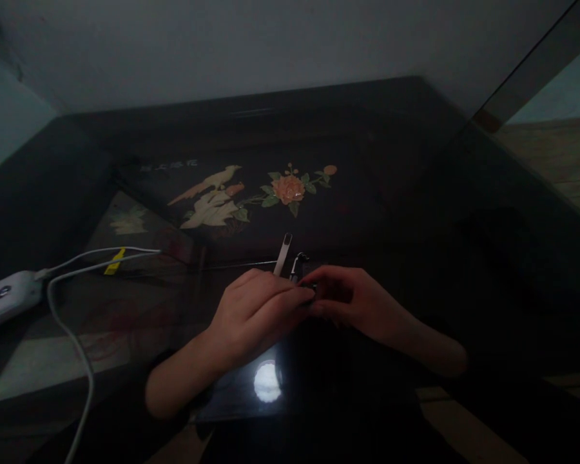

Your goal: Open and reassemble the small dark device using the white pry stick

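My left hand [256, 316] and my right hand [350, 299] meet fingertip to fingertip over a dark glossy table [415, 212]. My left hand is closed around a small metal tool, likely a nail clipper [284, 258], whose thin silver lever sticks up above my fingers. A second small metal part [297, 263] shows beside it. My right hand's fingers curl in and touch the left fingertips at a small dark piece; what they pinch is hidden. The scene is very dim.
The tabletop bears an inlaid bird [212, 193] and a flower [289, 188]. A white device [4, 296] with a white cable [77, 348] lies at the left edge. A lamp's reflection [267, 381] shines below my hands. A wall stands behind.
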### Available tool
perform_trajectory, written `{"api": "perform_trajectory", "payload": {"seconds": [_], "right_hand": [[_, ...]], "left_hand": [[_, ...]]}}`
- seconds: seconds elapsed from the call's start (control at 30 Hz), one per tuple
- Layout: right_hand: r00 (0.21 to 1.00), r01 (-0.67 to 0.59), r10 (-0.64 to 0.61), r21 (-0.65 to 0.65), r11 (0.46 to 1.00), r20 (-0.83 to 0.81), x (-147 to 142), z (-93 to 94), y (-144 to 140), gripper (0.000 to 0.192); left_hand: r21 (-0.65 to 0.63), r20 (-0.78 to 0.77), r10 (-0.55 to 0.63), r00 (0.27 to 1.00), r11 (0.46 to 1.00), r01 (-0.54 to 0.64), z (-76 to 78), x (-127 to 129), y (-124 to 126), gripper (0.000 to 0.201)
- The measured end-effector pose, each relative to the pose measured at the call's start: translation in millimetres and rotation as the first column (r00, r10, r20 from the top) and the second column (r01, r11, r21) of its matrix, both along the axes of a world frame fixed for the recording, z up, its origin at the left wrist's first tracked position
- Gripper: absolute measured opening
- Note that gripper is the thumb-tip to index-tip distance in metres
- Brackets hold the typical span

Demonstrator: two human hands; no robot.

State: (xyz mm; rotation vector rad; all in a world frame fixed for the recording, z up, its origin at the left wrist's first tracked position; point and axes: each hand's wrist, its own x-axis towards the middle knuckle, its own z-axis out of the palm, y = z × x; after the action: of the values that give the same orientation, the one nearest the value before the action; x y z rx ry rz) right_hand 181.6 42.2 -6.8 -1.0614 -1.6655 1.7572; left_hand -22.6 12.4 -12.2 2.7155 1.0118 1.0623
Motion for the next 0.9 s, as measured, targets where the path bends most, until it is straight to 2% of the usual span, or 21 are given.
{"api": "perform_trajectory", "payload": {"seconds": [0.23, 0.5, 0.63, 0.7, 0.77, 0.83, 0.9], "right_hand": [[1.000, -0.017, 0.017, -0.006, 1.000, 0.006, -1.0, -2.7, -0.6, 0.048], [0.999, -0.031, 0.031, 0.006, 0.999, 0.009, -2.3, -0.8, -4.6, 0.040], [0.998, -0.060, 0.060, 0.006, 0.998, -0.027, -0.8, -2.3, -3.4, 0.039], [0.995, -0.089, 0.088, 0.000, 0.996, -0.053, 0.8, -2.2, -1.4, 0.042], [0.995, -0.088, 0.089, 0.027, 0.996, -0.046, 2.5, -1.1, 0.7, 0.045], [0.999, -0.052, 0.053, 0.101, 0.994, -0.012, 3.9, 0.3, 1.8, 0.043], [1.000, -0.009, 0.005, 0.215, 0.976, 0.022, 4.6, 0.9, 1.5, 0.036]], "left_hand": [[-0.010, 0.048, -0.031, 0.998, 0.999, 0.032, -1.3, -1.4, -3.4, 0.025], [-0.013, 0.021, -0.039, 0.999, 0.999, 0.039, -3.8, -2.1, -2.5, 0.017], [-0.029, 0.043, -0.034, 0.999, 0.999, 0.035, 0.9, -0.7, -1.0, 0.017], [-0.086, 0.102, -0.002, 0.995, 0.996, 0.011, 6.0, 1.4, 0.0, 0.013], [-0.198, 0.191, 0.075, 0.979, 0.980, -0.037, 11.2, 3.4, 0.6, 0.009], [-0.341, 0.259, 0.193, 0.946, 0.935, -0.097, 14.3, 4.7, 0.5, 0.007], [-0.473, 0.279, 0.305, 0.911, 0.869, -0.146, 14.7, 5.5, -0.1, 0.009]]}}
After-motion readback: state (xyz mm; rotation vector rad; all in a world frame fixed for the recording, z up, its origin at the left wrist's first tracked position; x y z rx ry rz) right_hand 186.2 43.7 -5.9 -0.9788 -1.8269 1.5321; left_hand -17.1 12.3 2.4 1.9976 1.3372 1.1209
